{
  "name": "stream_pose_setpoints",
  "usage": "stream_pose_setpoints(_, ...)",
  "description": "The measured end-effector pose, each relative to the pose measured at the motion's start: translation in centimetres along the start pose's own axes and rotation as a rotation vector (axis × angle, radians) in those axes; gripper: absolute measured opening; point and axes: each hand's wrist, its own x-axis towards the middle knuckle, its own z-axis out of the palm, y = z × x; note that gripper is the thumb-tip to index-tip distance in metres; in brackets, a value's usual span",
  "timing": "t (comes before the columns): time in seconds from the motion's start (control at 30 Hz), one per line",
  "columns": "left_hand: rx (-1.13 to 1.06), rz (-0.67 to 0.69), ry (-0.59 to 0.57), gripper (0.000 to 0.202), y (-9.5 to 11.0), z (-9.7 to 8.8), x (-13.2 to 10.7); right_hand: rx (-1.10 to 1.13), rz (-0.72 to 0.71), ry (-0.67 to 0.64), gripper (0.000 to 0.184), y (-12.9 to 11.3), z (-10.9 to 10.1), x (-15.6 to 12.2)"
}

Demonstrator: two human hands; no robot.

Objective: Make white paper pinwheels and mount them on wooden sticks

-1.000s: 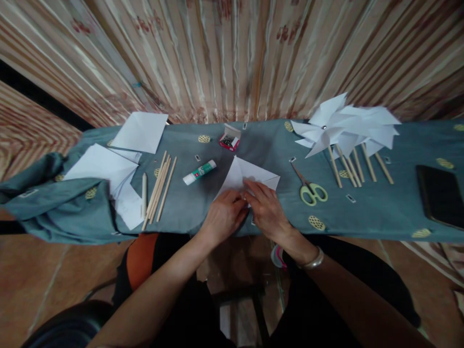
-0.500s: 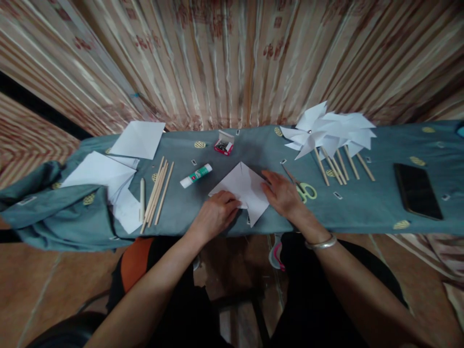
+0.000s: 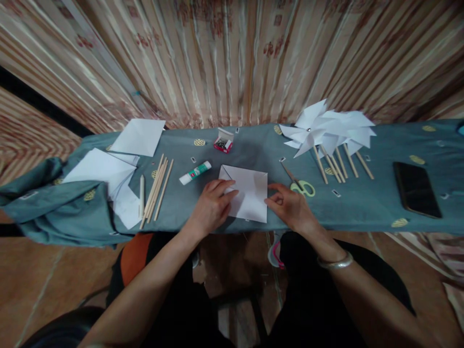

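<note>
A square sheet of white paper (image 3: 250, 195) lies flat on the cloth in front of me, with slits running in from its corners. My left hand (image 3: 213, 203) is closed on the sheet's left edge, thumb and fingers over the paper. At the opposite edge, my right hand (image 3: 290, 205) pinches the paper between thumb and forefinger. Just beyond my right hand are scissors (image 3: 304, 188) with pale green handles. A green and white glue stick (image 3: 195, 173) rests beyond my left hand. Behind the sheet stands an open red box of small pins (image 3: 223, 142).
Several paper pinwheels (image 3: 335, 128) on wooden sticks lie at the back right. A black phone (image 3: 416, 189) is at the far right. To the left are loose wooden sticks (image 3: 155, 191), a white pen-like stick (image 3: 141, 195) and white paper sheets (image 3: 97, 169). Striped curtains (image 3: 232, 63) hang behind.
The paper has turned from a diamond position to a squared one, and its raised flaps now lie flat. My right hand has moved slightly down and now pinches the right edge.
</note>
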Motion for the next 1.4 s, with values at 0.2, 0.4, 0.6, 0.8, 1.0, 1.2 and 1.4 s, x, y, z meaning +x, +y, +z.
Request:
stream_pose_setpoints(0.2, -0.048, 0.059, -0.14, 0.021, 2.6, 1.0, -0.8, -0.087, -0.128, 0.031, 0.025, -0.2, -0.3, -0.4)
stream_pose_setpoints(0.4, 0.036, 0.096, -0.109, 0.014, 2.7, 1.6, -1.0, -0.027, -0.373, -0.056, 0.039, 0.1, -0.3, -0.7)
stream_pose_setpoints(0.6, -0.003, 0.046, -0.079, 0.017, 2.7, 1.5, -1.2, 0.192, -0.304, -0.235, 0.04, 0.0, -0.7, -0.6)
stream_pose_setpoints(0.8, -0.052, 0.061, -0.1, 0.02, 2.8, 1.3, -1.5, 0.451, -0.184, -0.288, 0.01, -0.7, -0.4, 0.0)
stream_pose_setpoints(1.0, -0.093, -0.029, -0.064, 0.025, 2.9, 1.6, -1.7, 0.42, -0.098, -0.13, 0.011, -1.0, 1.5, 0.3)
stream_pose_setpoints(1.2, -0.064, 0.008, -0.052, 0.027, 2.9, 1.8, -1.6, 0.255, -0.167, 0.024, 0.008, -1.1, 3.0, 0.6)
stream_pose_setpoints(1.4, -0.08, 0.003, -0.037, 0.022, 2.8, 2.1, -1.6, 0.176, -0.227, 0.092, 0.008, -1.0, 4.0, 0.9)
